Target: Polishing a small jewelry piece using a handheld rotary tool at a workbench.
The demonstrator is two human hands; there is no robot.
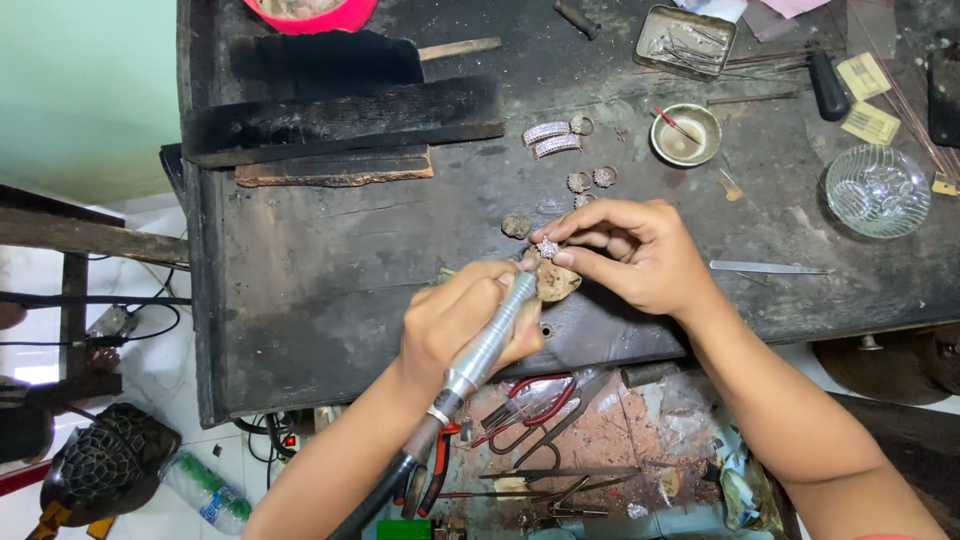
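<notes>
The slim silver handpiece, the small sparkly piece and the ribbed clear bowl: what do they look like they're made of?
Slim silver handpiece in the left hand: brushed metal, likely steel or aluminium, by its dull sheen. Small sparkly piece pinched by the right hand: silvery metal, seemingly set with tiny stones, by its glinting points. Ribbed clear bowl: probably glass, transparent with bright reflections.

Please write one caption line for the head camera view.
Left hand guides a rotary handpiece onto a jewelled ring pinched by the right hand.

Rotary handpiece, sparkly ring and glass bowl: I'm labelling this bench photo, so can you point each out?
Rotary handpiece (492, 335), head view, middle of its silver barrel.
Sparkly ring (547, 248), head view, its stone-set top between the fingertips.
Glass bowl (838, 200), head view, its ribbed left wall.
</notes>
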